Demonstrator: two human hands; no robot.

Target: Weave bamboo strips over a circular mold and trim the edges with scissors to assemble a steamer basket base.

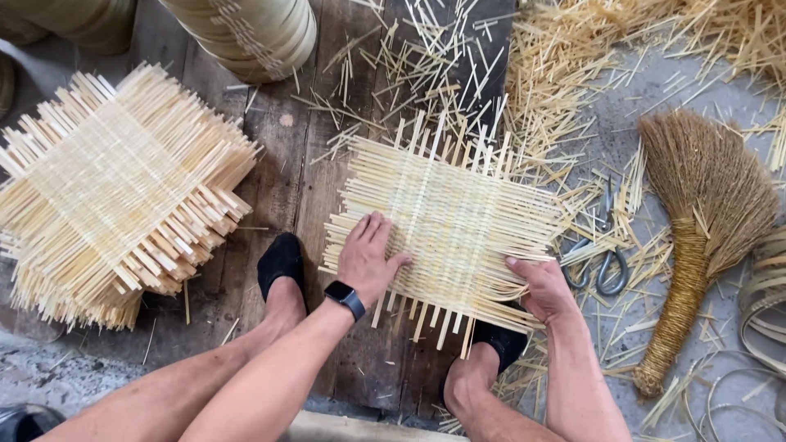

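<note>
While the person crouches over a dark wooden board (327,180) on the floor, both bare hands work on a half-woven mat of pale bamboo strips (446,221) that lies flat on that board, between the two feet in black socks. The left hand (367,258), with a black smartwatch (345,298) at the wrist, lies palm down on the mat's near left corner, its grip spread open with the fingers flat on the weave and the thumb pointing right. The right hand (542,288) is at the mat's near right edge, its grip closed on the ends of a few strips there, which bend where the thumb presses them. Loose strip ends stick out on all four sides of the mat.

To the left, well apart from the mat, sits a tall stack of finished woven mats (119,192). Above, at the top edge, stand stacked round bamboo hoops (254,33). Cut bamboo slivers (565,74) litter the board and the grey floor to the right. Just beside the mat's right edge, a pair of metal scissors (602,258) lies among them, and farther right lies a straw hand broom (696,221) with a bound handle. Curled bamboo bands (761,303) show at the right border.
</note>
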